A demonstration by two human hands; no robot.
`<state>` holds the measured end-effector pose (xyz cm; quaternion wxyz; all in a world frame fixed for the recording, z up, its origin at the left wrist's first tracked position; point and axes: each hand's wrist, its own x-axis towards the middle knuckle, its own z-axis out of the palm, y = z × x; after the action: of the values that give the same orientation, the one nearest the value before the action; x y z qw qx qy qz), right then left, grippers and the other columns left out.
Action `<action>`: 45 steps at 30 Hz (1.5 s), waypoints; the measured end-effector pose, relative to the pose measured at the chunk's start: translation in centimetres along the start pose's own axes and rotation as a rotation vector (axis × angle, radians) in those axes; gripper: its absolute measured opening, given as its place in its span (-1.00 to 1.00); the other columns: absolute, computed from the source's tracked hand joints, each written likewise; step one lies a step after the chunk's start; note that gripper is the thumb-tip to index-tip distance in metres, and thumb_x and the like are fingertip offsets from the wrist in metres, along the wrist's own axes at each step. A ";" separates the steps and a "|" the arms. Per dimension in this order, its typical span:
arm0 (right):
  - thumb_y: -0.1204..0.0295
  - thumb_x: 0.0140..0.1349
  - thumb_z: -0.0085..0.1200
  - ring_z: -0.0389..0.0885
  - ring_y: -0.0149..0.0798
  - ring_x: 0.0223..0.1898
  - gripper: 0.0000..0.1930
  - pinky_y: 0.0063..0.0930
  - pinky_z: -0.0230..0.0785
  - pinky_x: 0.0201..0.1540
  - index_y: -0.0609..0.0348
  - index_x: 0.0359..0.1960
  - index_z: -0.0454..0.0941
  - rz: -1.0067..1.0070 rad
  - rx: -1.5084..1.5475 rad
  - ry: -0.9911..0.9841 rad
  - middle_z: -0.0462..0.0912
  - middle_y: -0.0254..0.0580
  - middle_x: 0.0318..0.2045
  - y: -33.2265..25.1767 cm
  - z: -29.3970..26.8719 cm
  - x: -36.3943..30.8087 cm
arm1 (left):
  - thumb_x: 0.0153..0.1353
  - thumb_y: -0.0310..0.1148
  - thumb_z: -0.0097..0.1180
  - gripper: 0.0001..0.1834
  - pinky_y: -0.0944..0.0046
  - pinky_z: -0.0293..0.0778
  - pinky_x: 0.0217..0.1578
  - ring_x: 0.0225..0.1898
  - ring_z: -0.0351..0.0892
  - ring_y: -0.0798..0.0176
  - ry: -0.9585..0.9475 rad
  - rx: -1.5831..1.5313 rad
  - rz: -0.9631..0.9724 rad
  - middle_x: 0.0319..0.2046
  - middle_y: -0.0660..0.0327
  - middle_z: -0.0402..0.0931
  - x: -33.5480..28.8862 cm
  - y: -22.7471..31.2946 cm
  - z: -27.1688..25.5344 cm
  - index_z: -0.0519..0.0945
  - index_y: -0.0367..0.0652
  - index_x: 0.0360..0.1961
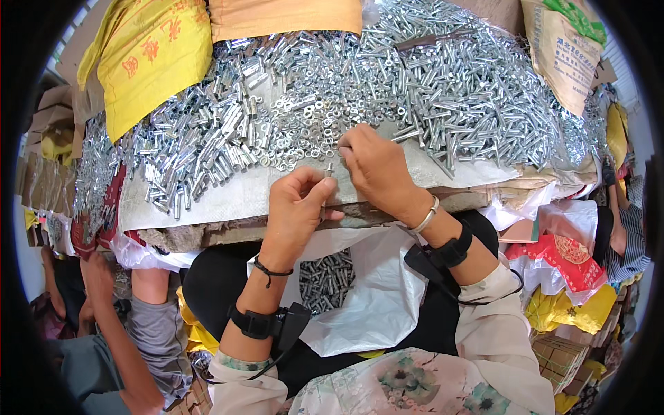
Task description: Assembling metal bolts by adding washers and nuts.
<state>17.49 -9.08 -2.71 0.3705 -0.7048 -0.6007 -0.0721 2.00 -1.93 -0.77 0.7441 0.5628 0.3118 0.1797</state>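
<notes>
My left hand [297,207] pinches a small metal bolt [328,168] upright between thumb and fingers, just off the table's near edge. Beside it, my right hand [382,169] is closed at the fingertips over the near side of a heap of nuts and washers [304,131]; whatever it grips there is hidden. Loose silver metal sleeves [221,142] spread to the left of the heap. To the right lies a large pile of long silver bolts [484,114]. On my lap, below both hands, an open white plastic bag [387,297] holds many metal fasteners [326,280].
A pale woven sheet [242,197] covers the table under the parts. Yellow sacking [152,66], an orange sack [283,17] and a printed beige sack [564,52] lie along the back. Another person's arm [114,325] is close at left; another person [626,228] is at far right.
</notes>
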 end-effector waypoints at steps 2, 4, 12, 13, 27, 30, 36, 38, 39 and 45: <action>0.54 0.09 0.03 0.53 0.01 -0.38 -0.94 -0.23 0.40 -0.37 0.22 -0.38 0.45 0.018 0.166 -0.016 0.44 -0.06 -0.42 -0.4 -0.5 0.1 | 0.30 -0.41 0.08 -0.87 0.44 0.62 -0.45 -0.65 0.28 0.61 -0.011 0.025 0.001 -0.55 0.37 0.44 0.0 -0.1 0.1 0.56 -0.27 -0.31; 0.53 0.11 0.02 0.53 0.05 -0.38 -0.93 -0.22 0.40 -0.37 0.23 -0.37 0.45 0.037 0.333 -0.031 0.44 -0.04 -0.41 -0.6 -0.6 -0.1 | 0.30 -0.43 0.08 -0.88 0.43 0.63 -0.42 -0.65 0.26 0.63 -0.006 0.018 -0.006 -0.54 0.38 0.43 0.0 -0.1 0.3 0.56 -0.28 -0.31; 0.48 0.03 0.10 0.57 -0.01 -0.42 -0.79 -0.21 0.41 -0.45 0.11 -0.25 0.47 -0.225 -0.015 -0.005 0.47 -0.08 -0.41 -0.9 -1.0 -0.9 | 0.29 -0.43 0.09 -0.88 0.46 0.61 -0.45 -0.67 0.27 0.62 0.024 0.032 0.037 -0.55 0.37 0.44 0.1 -0.3 0.3 0.55 -0.28 -0.32; 0.48 0.03 0.10 0.57 -0.01 -0.42 -0.79 -0.21 0.41 -0.45 0.11 -0.25 0.47 -0.226 -0.015 -0.003 0.47 -0.08 -0.41 -0.9 -1.0 -0.4 | 0.29 -0.43 0.09 -0.87 0.46 0.61 -0.46 -0.67 0.27 0.61 0.039 0.014 0.032 -0.55 0.36 0.45 0.1 -0.3 0.3 0.55 -0.28 -0.32; 0.53 -0.01 0.11 0.62 -0.05 -0.45 -0.86 -0.20 0.44 -0.44 0.18 -0.39 0.44 -0.015 -0.326 -0.092 0.48 -0.08 -0.38 0.8 0.4 1.5 | 0.28 -0.39 0.13 -0.85 0.43 0.63 -0.45 -0.70 0.22 0.60 0.047 -0.080 0.021 -0.57 0.32 0.46 0.5 -0.2 -0.6 0.54 -0.26 -0.35; 0.50 0.04 0.10 0.61 -0.03 -0.43 -0.88 -0.19 0.44 -0.41 0.18 -0.39 0.43 0.029 -0.310 -0.104 0.48 -0.08 -0.38 0.7 0.1 1.3 | 0.28 -0.39 0.13 -0.85 0.43 0.62 -0.45 -0.70 0.23 0.59 0.044 -0.071 0.019 -0.58 0.32 0.45 0.5 -0.3 -0.6 0.54 -0.27 -0.35; 0.43 0.16 0.07 0.56 0.06 -0.37 -0.88 -0.15 0.39 -0.32 0.23 -0.35 0.47 0.015 0.236 -0.101 0.51 -0.03 -0.40 0.2 -0.8 0.4 | 0.28 -0.38 0.13 -0.86 0.47 0.59 -0.46 -0.68 0.25 0.58 -0.020 -0.013 -0.001 -0.56 0.35 0.46 0.5 -0.4 -0.6 0.56 -0.26 -0.33; 0.43 0.17 0.06 0.55 0.07 -0.36 -0.88 -0.15 0.38 -0.30 0.24 -0.34 0.48 0.015 0.362 -0.126 0.52 -0.02 -0.41 0.0 -0.9 0.3 | 0.28 -0.38 0.13 -0.86 0.48 0.58 -0.46 -0.68 0.26 0.59 -0.046 -0.017 -0.006 -0.56 0.35 0.46 0.5 -0.6 -0.7 0.57 -0.26 -0.32; 0.45 0.17 0.05 0.54 0.06 -0.37 -0.89 -0.15 0.37 -0.30 0.23 -0.33 0.50 -0.022 0.377 -0.106 0.52 -0.03 -0.42 0.2 -1.0 0.4 | 0.28 -0.38 0.12 -0.86 0.48 0.58 -0.45 -0.67 0.26 0.59 -0.049 0.001 -0.005 -0.55 0.36 0.46 0.5 -0.6 -0.8 0.57 -0.26 -0.32; 0.47 0.14 0.07 0.57 -0.05 -0.40 -0.89 -0.27 0.40 -0.33 0.22 -0.32 0.57 0.020 0.477 -0.111 0.56 -0.06 -0.46 0.4 -1.1 -0.1 | 0.28 -0.38 0.12 -0.86 0.50 0.57 -0.44 -0.65 0.31 0.59 -0.070 0.019 -0.009 -0.52 0.37 0.47 0.2 -0.2 -0.5 0.57 -0.27 -0.30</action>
<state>18.15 -9.88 -2.14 0.4936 -0.6061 -0.6132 0.1141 1.76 -1.52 -1.06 0.7502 0.5741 0.2900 0.1536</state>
